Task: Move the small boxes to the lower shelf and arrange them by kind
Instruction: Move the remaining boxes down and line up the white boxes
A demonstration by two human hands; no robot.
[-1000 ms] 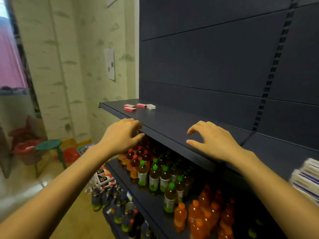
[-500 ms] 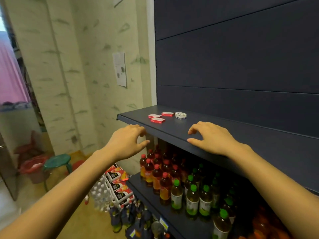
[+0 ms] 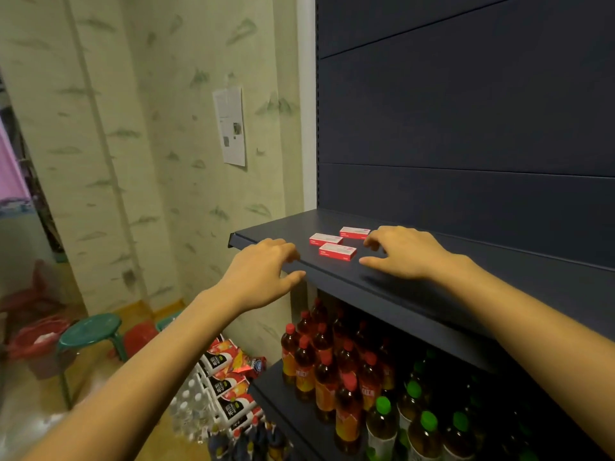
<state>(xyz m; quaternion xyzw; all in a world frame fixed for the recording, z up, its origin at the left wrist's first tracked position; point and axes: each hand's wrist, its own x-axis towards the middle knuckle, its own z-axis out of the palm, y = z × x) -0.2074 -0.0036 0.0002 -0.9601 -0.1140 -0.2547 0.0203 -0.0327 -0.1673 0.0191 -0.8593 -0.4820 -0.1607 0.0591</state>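
Observation:
Three small red boxes lie flat near the left end of a dark shelf (image 3: 266, 227): one at the back (image 3: 354, 232), one to the left (image 3: 325, 238), one nearest me (image 3: 337, 251). My right hand (image 3: 404, 252) hovers over the shelf just right of them, fingers loosely spread, fingertips close to the back box; it hides the white box seen earlier. My left hand (image 3: 263, 274) hangs at the shelf's front edge, left of the boxes, fingers relaxed and holding nothing.
Below is a lower shelf (image 3: 266, 394) packed with red-capped bottles (image 3: 326, 371) and green-capped bottles (image 3: 382, 424). Snack packs (image 3: 229, 371) and more bottles stand on the floor at left, beside a green stool (image 3: 90, 331) and a red bin (image 3: 33, 344).
Both hands have moved left along the shelf toward the boxes. My right hand now sits beside the red boxes and covers the white one.

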